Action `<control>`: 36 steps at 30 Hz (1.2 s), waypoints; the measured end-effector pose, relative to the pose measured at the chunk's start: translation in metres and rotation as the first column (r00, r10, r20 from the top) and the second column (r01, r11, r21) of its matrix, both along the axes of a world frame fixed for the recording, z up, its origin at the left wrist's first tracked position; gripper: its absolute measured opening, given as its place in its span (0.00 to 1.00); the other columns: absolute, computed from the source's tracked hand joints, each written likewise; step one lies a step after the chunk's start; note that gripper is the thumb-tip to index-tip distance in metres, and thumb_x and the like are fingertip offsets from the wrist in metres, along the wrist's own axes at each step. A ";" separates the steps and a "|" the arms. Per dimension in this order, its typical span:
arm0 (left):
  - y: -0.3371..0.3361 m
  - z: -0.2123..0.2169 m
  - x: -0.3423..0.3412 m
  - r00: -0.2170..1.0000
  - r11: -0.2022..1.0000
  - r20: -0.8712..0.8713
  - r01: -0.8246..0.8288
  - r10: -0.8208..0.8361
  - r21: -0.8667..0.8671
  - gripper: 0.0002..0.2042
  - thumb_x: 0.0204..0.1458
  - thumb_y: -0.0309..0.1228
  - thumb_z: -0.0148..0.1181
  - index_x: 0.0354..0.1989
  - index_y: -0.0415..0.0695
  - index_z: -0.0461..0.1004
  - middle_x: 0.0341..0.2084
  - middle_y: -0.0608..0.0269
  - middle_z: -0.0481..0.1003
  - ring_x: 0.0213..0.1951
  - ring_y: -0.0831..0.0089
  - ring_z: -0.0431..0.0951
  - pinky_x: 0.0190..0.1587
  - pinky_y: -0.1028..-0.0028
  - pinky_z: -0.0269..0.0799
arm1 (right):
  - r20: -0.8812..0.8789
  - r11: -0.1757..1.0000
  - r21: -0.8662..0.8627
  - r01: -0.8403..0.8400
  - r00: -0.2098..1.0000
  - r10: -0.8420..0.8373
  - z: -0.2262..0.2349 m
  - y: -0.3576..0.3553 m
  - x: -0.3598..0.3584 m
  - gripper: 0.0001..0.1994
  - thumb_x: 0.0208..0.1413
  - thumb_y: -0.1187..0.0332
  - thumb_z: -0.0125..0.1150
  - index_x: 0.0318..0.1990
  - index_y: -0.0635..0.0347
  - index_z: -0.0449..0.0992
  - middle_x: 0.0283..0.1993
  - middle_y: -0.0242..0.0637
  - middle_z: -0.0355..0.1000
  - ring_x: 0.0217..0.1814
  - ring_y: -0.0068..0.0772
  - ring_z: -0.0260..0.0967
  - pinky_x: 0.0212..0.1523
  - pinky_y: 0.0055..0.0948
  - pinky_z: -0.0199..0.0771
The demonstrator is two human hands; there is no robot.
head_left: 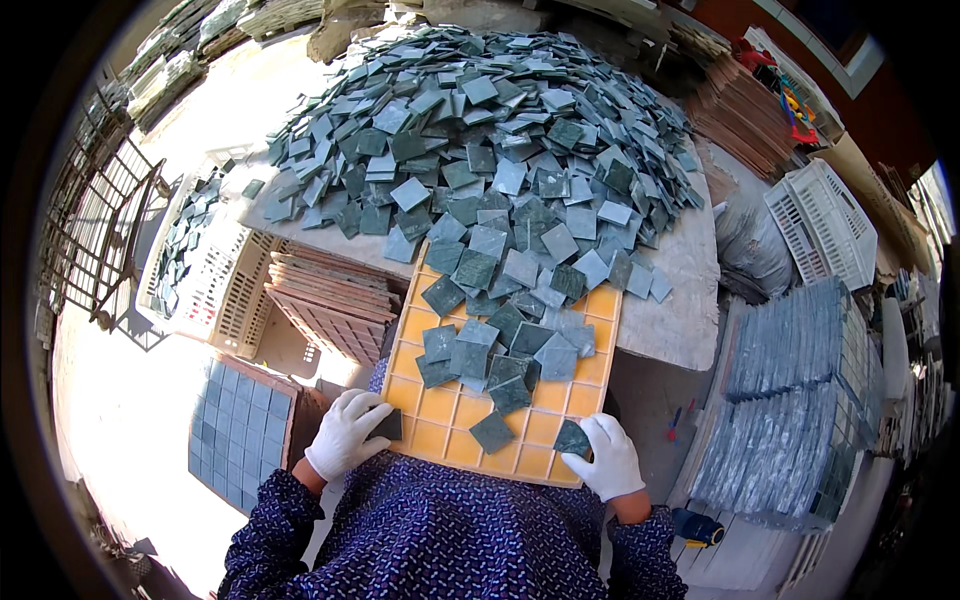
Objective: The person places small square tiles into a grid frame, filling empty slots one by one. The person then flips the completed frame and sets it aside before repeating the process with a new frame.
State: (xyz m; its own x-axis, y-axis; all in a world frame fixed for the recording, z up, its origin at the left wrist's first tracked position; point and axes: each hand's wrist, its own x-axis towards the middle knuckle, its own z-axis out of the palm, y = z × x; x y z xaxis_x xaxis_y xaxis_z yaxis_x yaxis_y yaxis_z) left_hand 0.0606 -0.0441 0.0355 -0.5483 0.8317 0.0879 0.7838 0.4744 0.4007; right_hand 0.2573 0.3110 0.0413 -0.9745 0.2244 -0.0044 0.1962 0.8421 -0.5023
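Note:
In front of me a yellow tray with a raised square grid [436, 405] slopes down from the table toward my lap. Several loose grey-green stone tiles [470, 358] lie scattered over its upper and middle part. My left hand [345, 436], in a white glove, grips a dark square tile [388, 425] at the tray's near left corner. At the near right corner my right hand [608, 460], also gloved, has its fingers closed on a dark green tile [572, 438]. One more tile [492, 432] rests askew on the grid between my hands.
A big heap of stone tiles [480, 150] covers the table [680, 320]. On the left stand a white plastic crate [240, 280], stacked brown boards [335, 300] and a tile-covered stack [240, 425]. Wrapped tile sheets [770, 440] and a white crate [825, 225] are on the right.

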 end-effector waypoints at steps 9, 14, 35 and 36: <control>-0.006 -0.015 0.000 0.999 0.999 0.019 -0.047 0.047 0.021 0.29 0.33 0.35 0.71 0.49 0.44 0.73 0.46 0.54 0.69 0.50 0.52 0.68 0.51 0.58 0.68 | 0.105 0.995 -0.087 0.046 0.994 -0.037 -0.017 -0.012 0.056 0.25 0.44 0.61 0.70 0.51 0.57 0.71 0.54 0.44 0.64 0.52 0.48 0.68 0.50 0.41 0.71; 0.000 -0.012 -0.002 1.000 1.000 0.010 -0.025 0.025 0.016 0.28 0.33 0.36 0.71 0.47 0.44 0.75 0.44 0.54 0.67 0.47 0.54 0.67 0.49 0.59 0.67 | 0.073 0.998 -0.025 0.053 0.996 -0.051 -0.021 -0.025 0.050 0.23 0.44 0.62 0.69 0.49 0.57 0.72 0.53 0.42 0.65 0.49 0.45 0.68 0.47 0.40 0.72; 0.030 0.007 0.009 0.992 0.994 0.074 -0.107 0.105 0.029 0.23 0.40 0.36 0.68 0.48 0.47 0.74 0.43 0.58 0.70 0.46 0.55 0.69 0.50 0.61 0.68 | 0.008 0.996 0.079 -0.034 0.999 0.034 -0.027 -0.091 -0.046 0.30 0.44 0.51 0.67 0.52 0.55 0.66 0.42 0.41 0.67 0.38 0.46 0.71 0.35 0.43 0.73; 0.039 0.005 0.009 0.990 0.992 0.083 -0.117 0.112 0.051 0.23 0.41 0.35 0.68 0.48 0.47 0.74 0.43 0.58 0.71 0.46 0.55 0.69 0.50 0.61 0.68 | -0.014 0.996 0.083 -0.043 0.999 0.045 -0.032 -0.092 -0.049 0.29 0.44 0.52 0.67 0.52 0.55 0.66 0.42 0.42 0.67 0.38 0.46 0.71 0.35 0.44 0.73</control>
